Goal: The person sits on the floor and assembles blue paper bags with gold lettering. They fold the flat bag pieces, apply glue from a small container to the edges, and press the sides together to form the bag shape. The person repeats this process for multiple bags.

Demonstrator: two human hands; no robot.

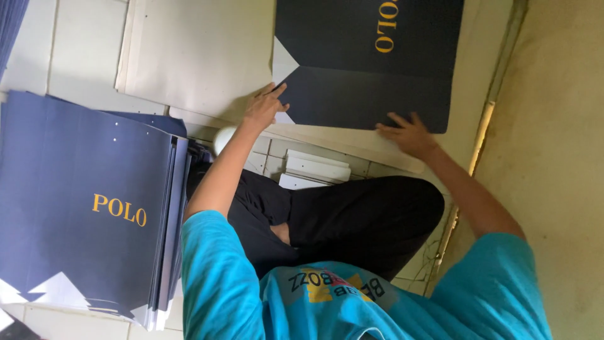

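Both arms reach forward, left hand (265,107) and right hand (407,133) spread flat on the dark folded sheet (368,94).

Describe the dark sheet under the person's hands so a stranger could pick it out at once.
Start from the big pale board lying on the tiled floor at the top of the view. On its right part lies the dark sheet, with the left hand and the right hand on its near edge. Unlike the stack of blue sheets at the left, it lies alone, looks nearly black and shows a fold line.
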